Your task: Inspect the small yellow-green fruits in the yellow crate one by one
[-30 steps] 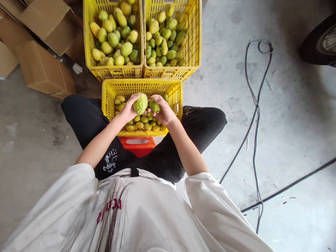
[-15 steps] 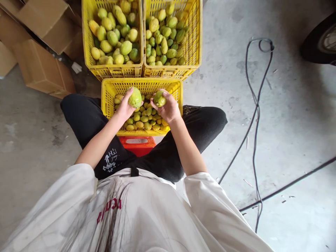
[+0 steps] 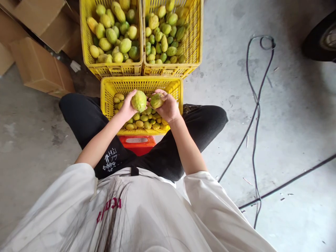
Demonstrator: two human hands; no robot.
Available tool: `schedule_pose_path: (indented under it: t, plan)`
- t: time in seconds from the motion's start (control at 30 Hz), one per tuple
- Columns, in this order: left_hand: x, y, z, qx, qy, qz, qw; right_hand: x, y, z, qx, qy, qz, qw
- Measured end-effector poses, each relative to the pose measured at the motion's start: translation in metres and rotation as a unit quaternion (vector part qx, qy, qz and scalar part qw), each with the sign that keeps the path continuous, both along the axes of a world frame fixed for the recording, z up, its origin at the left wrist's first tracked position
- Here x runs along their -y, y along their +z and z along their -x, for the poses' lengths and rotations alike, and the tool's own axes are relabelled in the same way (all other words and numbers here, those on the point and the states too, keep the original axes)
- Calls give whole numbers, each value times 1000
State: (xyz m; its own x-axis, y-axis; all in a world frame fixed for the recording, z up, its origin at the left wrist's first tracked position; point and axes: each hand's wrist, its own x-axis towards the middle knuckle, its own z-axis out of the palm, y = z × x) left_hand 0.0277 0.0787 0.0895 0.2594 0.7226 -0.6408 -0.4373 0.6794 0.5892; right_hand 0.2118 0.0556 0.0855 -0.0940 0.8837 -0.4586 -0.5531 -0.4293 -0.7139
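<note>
My left hand (image 3: 128,105) is closed round a large green-yellow lemon (image 3: 139,101). A smaller green lemon with a brownish patch (image 3: 156,100) sits in my right hand (image 3: 168,106), gripped by the thumb and fingers. Both lemons are held close together, a small gap between them, above the near yellow crate (image 3: 141,132). Inside that crate lie many small yellow-green lemons (image 3: 139,124). My hands and the two held fruits hide part of its contents.
Two more yellow crates, the left one (image 3: 112,65) and the right one (image 3: 173,65), stand beyond, holding larger lemons. Cardboard boxes (image 3: 43,66) lie at the upper left. A red stool (image 3: 138,145) shows between my legs. A black cable (image 3: 256,140) and a tyre (image 3: 319,38) are at right.
My left hand has moved its lemon slightly right and down, nearer the other one. The lemon in my right hand has turned, showing a brownish side, and shifted a little left.
</note>
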Motion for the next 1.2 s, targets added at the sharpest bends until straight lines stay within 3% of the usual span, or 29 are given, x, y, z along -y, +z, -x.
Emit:
schedule_pose_path:
  t: [0.17,0.4,0.7,1.0,1.2]
  plan:
    - [-3,3,6,32,18,9,999,-3,0,-6,1,12,-2,1000]
    - [-6,0,8,6,3,-13,1000,3,-8,-8,1,6,-1,1000]
    - [-3,0,4,-36,0,-1,999,4,1,-10,21,44,7,999]
    - [-4,15,3,50,18,23,998,-2,-7,-14,-16,-41,32,999]
    - [-4,4,5,58,-6,4,998,-7,-16,-20,29,-66,-29,997]
